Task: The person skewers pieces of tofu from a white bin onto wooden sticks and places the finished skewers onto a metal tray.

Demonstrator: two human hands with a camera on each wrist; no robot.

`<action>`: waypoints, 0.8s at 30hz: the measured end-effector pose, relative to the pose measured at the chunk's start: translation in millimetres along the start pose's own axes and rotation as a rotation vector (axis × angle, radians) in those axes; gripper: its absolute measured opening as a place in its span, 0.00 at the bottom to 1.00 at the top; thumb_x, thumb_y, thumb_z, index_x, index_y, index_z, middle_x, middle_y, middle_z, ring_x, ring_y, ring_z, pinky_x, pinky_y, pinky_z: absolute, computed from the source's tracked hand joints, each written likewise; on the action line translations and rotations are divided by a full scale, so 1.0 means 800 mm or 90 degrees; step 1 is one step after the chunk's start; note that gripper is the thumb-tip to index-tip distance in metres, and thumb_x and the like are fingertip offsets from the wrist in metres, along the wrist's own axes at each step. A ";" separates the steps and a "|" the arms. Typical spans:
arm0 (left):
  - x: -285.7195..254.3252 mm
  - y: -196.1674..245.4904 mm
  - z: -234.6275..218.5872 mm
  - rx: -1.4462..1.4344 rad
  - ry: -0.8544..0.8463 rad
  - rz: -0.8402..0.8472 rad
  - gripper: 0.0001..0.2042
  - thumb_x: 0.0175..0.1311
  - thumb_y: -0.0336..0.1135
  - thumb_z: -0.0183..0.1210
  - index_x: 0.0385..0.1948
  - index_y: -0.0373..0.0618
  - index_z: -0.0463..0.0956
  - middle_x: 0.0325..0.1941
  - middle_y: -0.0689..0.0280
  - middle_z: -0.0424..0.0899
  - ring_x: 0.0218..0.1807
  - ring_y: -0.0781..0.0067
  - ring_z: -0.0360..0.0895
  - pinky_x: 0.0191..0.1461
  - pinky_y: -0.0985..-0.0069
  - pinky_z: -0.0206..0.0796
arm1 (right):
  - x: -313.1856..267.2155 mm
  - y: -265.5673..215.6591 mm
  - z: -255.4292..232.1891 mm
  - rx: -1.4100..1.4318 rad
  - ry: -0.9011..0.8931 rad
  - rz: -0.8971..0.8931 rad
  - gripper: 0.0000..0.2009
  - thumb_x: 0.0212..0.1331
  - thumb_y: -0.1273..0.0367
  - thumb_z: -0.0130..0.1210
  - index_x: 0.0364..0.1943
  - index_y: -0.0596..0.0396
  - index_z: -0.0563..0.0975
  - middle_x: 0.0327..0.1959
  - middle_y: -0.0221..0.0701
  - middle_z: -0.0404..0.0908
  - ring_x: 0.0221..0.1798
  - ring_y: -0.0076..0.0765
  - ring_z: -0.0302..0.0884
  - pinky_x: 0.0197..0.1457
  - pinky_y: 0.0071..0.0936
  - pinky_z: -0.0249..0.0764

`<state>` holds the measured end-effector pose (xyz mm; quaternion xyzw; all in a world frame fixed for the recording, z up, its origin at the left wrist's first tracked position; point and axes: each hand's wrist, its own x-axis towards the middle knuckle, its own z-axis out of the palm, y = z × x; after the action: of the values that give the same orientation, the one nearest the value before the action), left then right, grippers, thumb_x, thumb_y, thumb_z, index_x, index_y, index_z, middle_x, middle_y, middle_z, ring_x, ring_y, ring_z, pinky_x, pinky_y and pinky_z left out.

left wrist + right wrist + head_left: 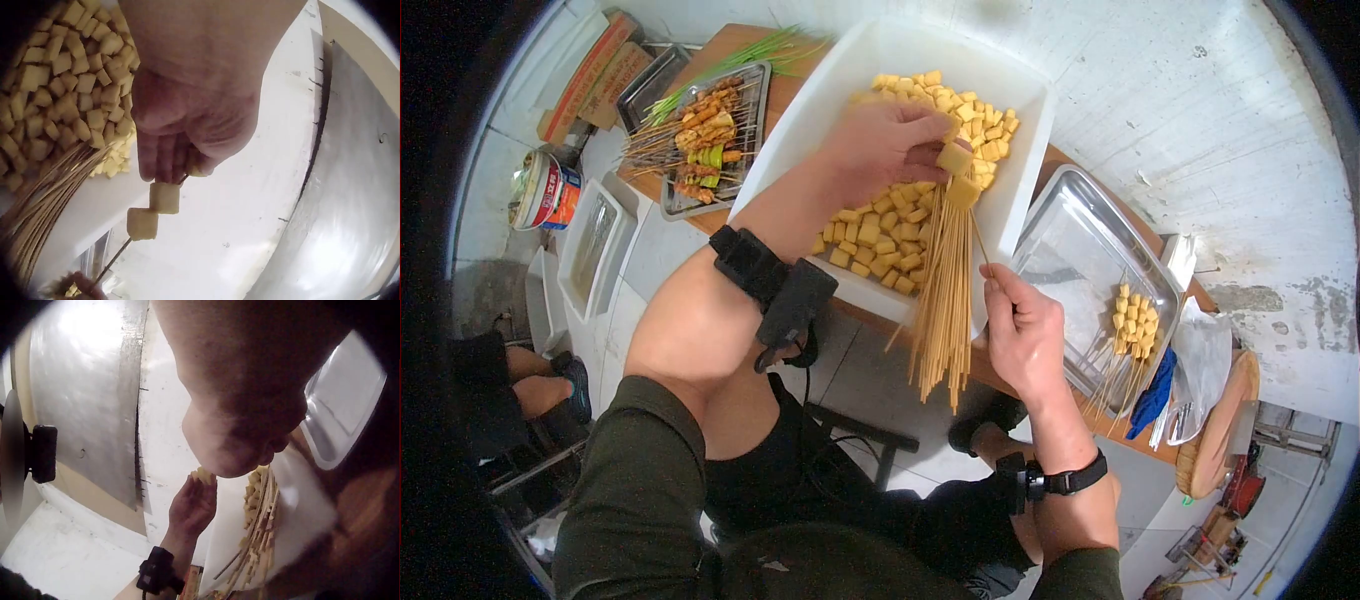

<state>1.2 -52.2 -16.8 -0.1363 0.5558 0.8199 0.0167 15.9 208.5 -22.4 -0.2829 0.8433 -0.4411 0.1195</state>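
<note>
My right hand pinches the lower part of a thin wooden skewer, which points up toward my left hand. Two yellow tofu-like cubes are threaded on it, the lower one a little below the other. At the skewer's upper end my left hand holds another yellow cube between thumb and fingers. Below the left hand, a thick bundle of bare skewers leans over the near rim of a white tub, on top of many loose yellow cubes.
Right of the tub, a metal tray holds finished-looking cube skewers. On the left, another tray carries browned and green skewers, with green stalks behind. A plastic bag and blue cloth lie at the right.
</note>
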 end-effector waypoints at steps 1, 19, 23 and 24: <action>-0.001 0.000 0.002 0.005 0.000 -0.017 0.15 0.72 0.41 0.53 0.48 0.39 0.76 0.45 0.62 0.85 0.46 0.70 0.83 0.51 0.72 0.78 | 0.001 0.001 0.001 0.008 0.014 -0.019 0.11 0.66 0.71 0.51 0.45 0.64 0.80 0.17 0.34 0.71 0.23 0.19 0.67 0.30 0.23 0.68; -0.001 -0.007 0.010 0.001 0.047 0.017 0.15 0.69 0.41 0.58 0.45 0.36 0.76 0.40 0.62 0.82 0.40 0.74 0.82 0.46 0.78 0.79 | 0.005 0.002 0.001 0.102 -0.018 0.103 0.11 0.65 0.71 0.51 0.47 0.61 0.80 0.26 0.49 0.80 0.31 0.34 0.83 0.38 0.29 0.76; -0.001 -0.006 0.009 0.006 0.052 0.007 0.16 0.69 0.41 0.58 0.46 0.36 0.76 0.41 0.62 0.83 0.40 0.74 0.83 0.46 0.78 0.79 | 0.006 -0.001 -0.001 0.102 -0.038 0.143 0.11 0.66 0.71 0.51 0.46 0.61 0.80 0.24 0.46 0.79 0.29 0.32 0.80 0.37 0.29 0.75; 0.000 -0.006 0.009 0.003 0.048 0.006 0.16 0.69 0.41 0.58 0.46 0.36 0.76 0.41 0.62 0.83 0.40 0.73 0.83 0.46 0.77 0.79 | 0.006 0.002 0.001 0.122 -0.033 0.132 0.11 0.66 0.70 0.50 0.46 0.61 0.80 0.24 0.45 0.78 0.28 0.31 0.79 0.37 0.29 0.75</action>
<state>0.7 -43.9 -18.9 -0.1644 0.5582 0.8132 -0.0074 11.7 206.0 -23.9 -0.1930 0.8188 -0.4972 0.2124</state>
